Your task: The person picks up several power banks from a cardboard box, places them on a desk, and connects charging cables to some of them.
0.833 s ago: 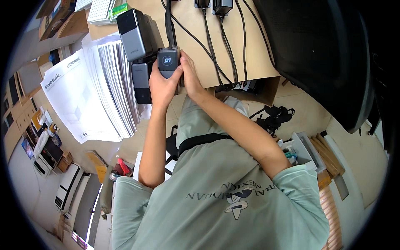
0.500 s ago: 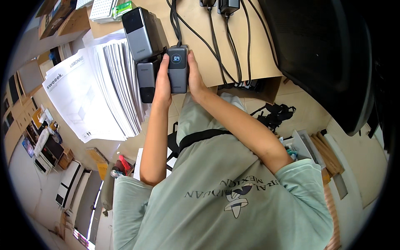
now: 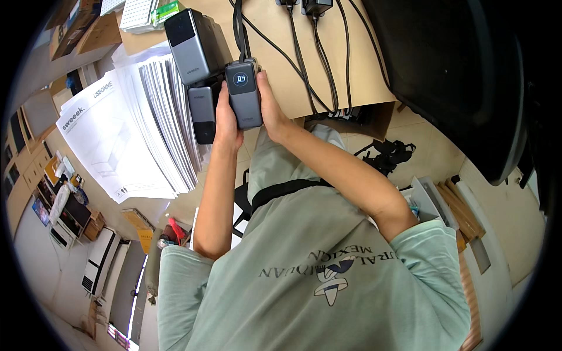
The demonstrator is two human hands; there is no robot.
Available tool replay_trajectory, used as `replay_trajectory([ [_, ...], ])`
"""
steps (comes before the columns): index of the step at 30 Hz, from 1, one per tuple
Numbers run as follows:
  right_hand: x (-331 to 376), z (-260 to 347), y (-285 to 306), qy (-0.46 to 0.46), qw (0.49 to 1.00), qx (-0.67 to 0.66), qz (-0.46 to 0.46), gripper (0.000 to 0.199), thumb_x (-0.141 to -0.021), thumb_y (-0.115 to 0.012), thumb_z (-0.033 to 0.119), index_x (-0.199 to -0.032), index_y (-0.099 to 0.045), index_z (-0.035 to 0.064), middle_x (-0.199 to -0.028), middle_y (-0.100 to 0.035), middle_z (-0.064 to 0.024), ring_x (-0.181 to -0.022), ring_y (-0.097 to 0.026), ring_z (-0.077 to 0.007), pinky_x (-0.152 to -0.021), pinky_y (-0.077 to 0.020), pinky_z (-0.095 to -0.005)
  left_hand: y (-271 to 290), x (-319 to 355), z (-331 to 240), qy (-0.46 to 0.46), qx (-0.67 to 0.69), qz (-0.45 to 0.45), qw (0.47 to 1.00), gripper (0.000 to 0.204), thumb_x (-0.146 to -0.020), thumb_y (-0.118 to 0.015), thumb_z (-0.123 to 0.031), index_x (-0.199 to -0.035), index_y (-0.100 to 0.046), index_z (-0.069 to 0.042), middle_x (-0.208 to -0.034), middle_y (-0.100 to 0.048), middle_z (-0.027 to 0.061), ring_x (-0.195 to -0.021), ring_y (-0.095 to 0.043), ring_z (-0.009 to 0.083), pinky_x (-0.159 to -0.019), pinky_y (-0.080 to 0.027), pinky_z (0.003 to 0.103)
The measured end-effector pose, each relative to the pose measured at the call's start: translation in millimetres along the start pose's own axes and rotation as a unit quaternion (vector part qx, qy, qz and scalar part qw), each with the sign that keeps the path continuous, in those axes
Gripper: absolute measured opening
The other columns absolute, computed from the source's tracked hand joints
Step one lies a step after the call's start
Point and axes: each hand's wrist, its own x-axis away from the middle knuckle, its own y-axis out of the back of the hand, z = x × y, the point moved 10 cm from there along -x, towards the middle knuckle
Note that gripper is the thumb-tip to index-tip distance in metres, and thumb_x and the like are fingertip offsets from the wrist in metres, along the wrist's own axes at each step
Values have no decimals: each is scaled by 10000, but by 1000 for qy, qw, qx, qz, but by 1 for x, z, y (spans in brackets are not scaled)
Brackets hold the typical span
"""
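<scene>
at a tan desk (image 3: 363,64) strewn with black cables (image 3: 304,64), both hands close around a grey power bank (image 3: 244,93): left hand (image 3: 227,120) and right hand (image 3: 270,108) pinch its long sides. rigid, smooth, probably heavy, it is best gripped mid-body. its long axis runs near to far, lit display at the far end. two more power banks (image 3: 196,47) and stacked booklets (image 3: 164,111) lie left.
</scene>
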Motion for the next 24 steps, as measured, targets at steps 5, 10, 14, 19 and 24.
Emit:
replay_trajectory([
  [5,-4,4,-10,-21,1000,12,17,632,-1047,-202,560,-1332,-548,115,-1231,-614,-58,-1148,-575,-157,-1016,-437,-320,0,-1,-18,-9,-27,-30,999,447,-1050,-344,-367,-1310,-553,-70,-1254,-632,79,-1156,-605,203,-1019,-466,359],
  [10,-18,-14,-5,8,999,5,51,676,-1033,-254,561,-1435,-352,26,-1403,-432,-143,-1316,-398,-216,-1106,-322,-331,4,-5,-17,-33,-36,-20,999,432,-1050,-343,-355,-1304,-555,-76,-1255,-630,75,-1170,-596,201,-1027,-458,354],
  [14,-29,-28,11,27,998,-19,45,812,-1021,-314,558,-1522,-196,-71,-1551,-284,-230,-1462,-245,-272,-1184,-209,-332,1,-8,-14,-31,-29,-1,999,424,-1049,-360,-365,-1287,-564,-80,-1235,-638,67,-1141,-603,199,-1013,-458,357],
  [19,-21,-20,46,44,988,141,-38,827,-1013,-318,575,-1512,-232,-80,-1585,-239,-246,-1483,-219,-329,-1204,-172,-369,21,13,11,-14,2,-25,1000,516,-1031,-404,-481,-1327,-533,-79,-1314,-582,58,-1233,-526,214,-1088,-360,392],
  [24,59,9,89,76,969,233,-30,625,-1030,-480,366,-1469,-351,-59,-1436,-487,-198,-1320,-492,-274,-1099,-370,-342,88,57,89,27,-81,-112,990,635,-1020,-374,-546,-1374,-489,-32,-1384,-531,100,-1285,-511,230,-1072,-360,416],
])
